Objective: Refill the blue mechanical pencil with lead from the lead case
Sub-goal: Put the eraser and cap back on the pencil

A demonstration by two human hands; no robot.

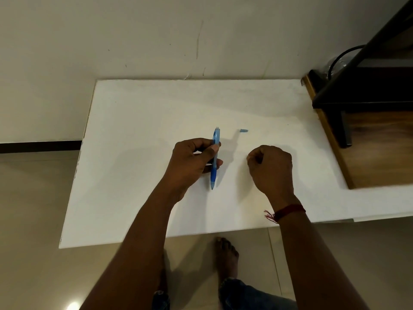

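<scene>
My left hand (192, 163) grips the blue mechanical pencil (215, 163) by its barrel, holding it nearly upright over the white table (134, 130) with the tip pointing down toward me. Its top end shows a pale stub with no cap on it. A small blue cap (244, 130) lies alone on the table, to the right of and beyond the pencil. My right hand (271, 168) is curled into a loose fist to the right of the pencil, thumb against forefinger; anything pinched there is too small to make out. No lead case is visible.
A dark wooden shelf unit (368, 90) with a black frame and a cable stands at the table's right edge. A cream wall runs behind the table. My bare feet (225, 253) stand on the tiled floor below the table's near edge.
</scene>
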